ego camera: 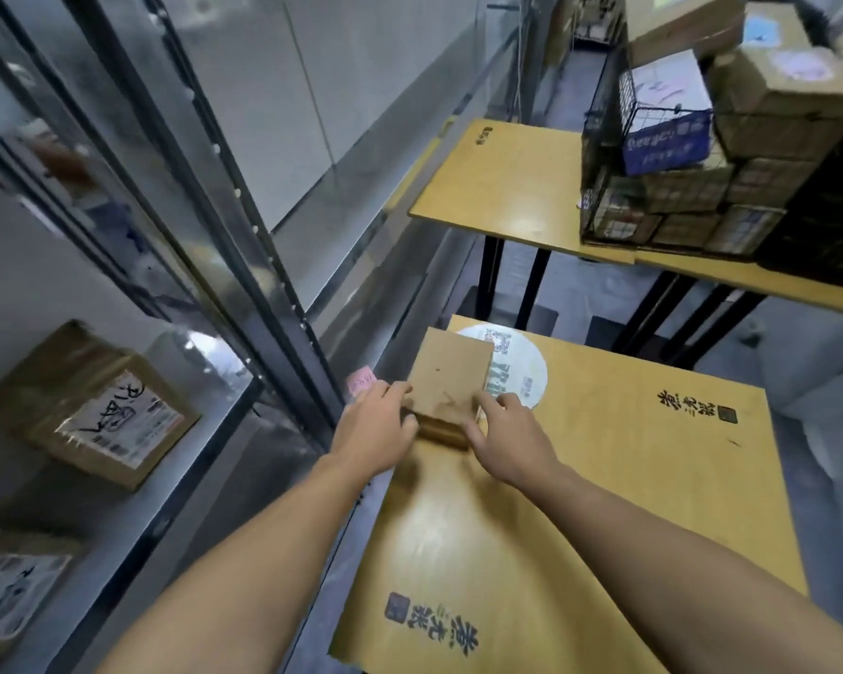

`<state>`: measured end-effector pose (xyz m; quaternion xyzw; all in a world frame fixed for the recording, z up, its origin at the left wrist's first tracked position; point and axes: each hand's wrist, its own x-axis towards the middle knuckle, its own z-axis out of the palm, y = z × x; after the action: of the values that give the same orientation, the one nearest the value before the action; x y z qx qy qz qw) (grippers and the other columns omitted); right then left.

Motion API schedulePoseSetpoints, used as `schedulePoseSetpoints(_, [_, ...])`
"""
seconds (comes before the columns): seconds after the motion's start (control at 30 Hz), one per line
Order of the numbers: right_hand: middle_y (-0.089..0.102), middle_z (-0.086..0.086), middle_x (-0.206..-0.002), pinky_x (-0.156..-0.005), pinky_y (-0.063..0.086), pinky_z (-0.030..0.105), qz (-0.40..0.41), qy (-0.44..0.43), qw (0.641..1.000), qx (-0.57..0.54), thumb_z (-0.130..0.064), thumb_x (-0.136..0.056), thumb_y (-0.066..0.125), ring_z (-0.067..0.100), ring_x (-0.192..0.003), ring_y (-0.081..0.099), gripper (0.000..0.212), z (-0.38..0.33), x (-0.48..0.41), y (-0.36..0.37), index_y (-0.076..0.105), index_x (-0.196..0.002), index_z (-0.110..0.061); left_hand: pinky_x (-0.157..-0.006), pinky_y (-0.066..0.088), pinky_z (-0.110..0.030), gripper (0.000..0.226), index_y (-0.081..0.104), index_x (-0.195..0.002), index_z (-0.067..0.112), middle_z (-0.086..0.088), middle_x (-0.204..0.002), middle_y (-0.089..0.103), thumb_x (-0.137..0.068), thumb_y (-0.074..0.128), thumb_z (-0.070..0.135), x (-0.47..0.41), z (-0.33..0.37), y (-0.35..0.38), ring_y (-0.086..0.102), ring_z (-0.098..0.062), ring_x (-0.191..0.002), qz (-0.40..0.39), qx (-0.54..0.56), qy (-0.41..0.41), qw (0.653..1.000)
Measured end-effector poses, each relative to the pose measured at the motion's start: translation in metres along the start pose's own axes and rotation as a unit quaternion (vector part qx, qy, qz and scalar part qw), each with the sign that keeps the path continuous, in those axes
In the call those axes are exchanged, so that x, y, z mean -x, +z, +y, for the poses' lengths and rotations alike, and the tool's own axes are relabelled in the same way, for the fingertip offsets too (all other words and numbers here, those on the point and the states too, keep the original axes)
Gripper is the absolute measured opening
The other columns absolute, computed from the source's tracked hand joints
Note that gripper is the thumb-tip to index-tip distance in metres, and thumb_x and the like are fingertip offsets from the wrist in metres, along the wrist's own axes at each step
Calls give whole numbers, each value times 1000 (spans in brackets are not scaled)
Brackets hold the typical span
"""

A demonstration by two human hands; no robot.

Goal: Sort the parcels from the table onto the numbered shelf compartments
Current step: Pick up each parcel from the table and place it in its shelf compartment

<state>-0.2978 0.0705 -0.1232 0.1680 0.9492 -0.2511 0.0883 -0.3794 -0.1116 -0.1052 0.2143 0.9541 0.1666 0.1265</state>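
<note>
Both hands grip one small cardboard parcel (446,381) at the far left corner of the near bench (604,479). The left hand (376,430) clasps its left side, the right hand (507,432) its right side, fingers curled over the top edge. The parcel's long axis runs away from the person, partly covering a round white sticker (521,369). Both arms reach forward about equally. The shelf (244,265), already holding a labelled box (93,411), stands to the left, so the carry likely swings leftward.

Two bare forearms lead to the left hand (373,432) and right hand (509,440); no sleeves, gloves or jewellery.
</note>
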Motion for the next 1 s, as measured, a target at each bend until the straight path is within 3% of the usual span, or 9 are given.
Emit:
schedulePoseSetpoints(0.2, [46,10,-140,-102,36,30,5,85,979,-185,-40,-99,55,25,-132,44,55,-3,-20,16,39,-150,-27,-101,41,-42,45,48,-133,22,-3,-134,46,-89,52,30,-44,-9,26,47,-27,-120,-35,119,-6,992])
schedulePoseSetpoints(0.33, [52,3,-142,-107,38,32,28,98,961,-257,-30,-98,61,21,-131,48,58,-8,-21,26,38,-151,-25,-103,39,-36,47,49,-134,20,-3,-133,47,-87,54,25,-44,-11,38,47,-20,-120,-10,198,-3,980])
schedulePoseSetpoints(0.4, [56,-3,-138,-106,41,33,46,121,943,-307,-30,-97,63,18,-127,53,57,-9,-20,31,40,-149,-28,-100,39,-32,45,51,-131,21,0,-130,49,-87,57,20,-40,-11,40,49,-18,-118,9,211,5,977])
schedulePoseSetpoints(0.53, [56,-10,-136,-101,41,23,105,154,896,-403,-29,-98,62,7,-122,52,46,-6,-9,32,47,-142,-30,-97,44,-27,38,59,-125,25,10,-122,56,-87,52,29,-26,-6,39,54,-7,-112,38,282,44,958])
schedulePoseSetpoints(0.67, [58,-9,-132,-106,46,36,135,154,858,-472,-30,-97,65,12,-124,55,36,4,6,31,50,-128,-43,-85,47,-17,33,62,-120,28,8,-113,64,-90,53,16,-18,10,34,60,-6,-103,88,391,21,916])
schedulePoseSetpoints(0.77, [59,-9,-127,-102,50,39,151,138,840,-503,-27,-98,65,16,-120,59,34,10,17,18,53,-118,-51,-80,39,-4,36,61,-119,28,0,-115,60,-91,56,5,-15,24,32,57,2,-98,119,404,-29,907])
schedulePoseSetpoints(0.87, [58,-1,-129,-94,56,40,156,109,833,-520,-22,-99,63,13,-103,67,35,20,32,5,54,-118,-50,-80,35,2,37,58,-124,32,-1,-125,53,-90,63,19,-7,34,37,55,-4,-110,101,409,-47,906])
schedulePoseSetpoints(0.93, [59,2,-129,-94,57,46,158,96,821,-541,-20,-100,61,11,-98,69,34,27,42,-5,56,-121,-47,-93,39,-7,41,54,-121,50,6,-132,51,-81,65,45,1,40,37,51,-6,-122,74,460,-58,883])
schedulePoseSetpoints(1.0, [57,1,-131,-94,57,47,151,81,810,-560,-18,-101,59,11,-102,68,37,34,53,-14,56,-125,-45,-104,44,-30,44,50,-119,59,6,-134,53,-77,65,57,10,52,35,52,-8,-123,33,526,-66,847])
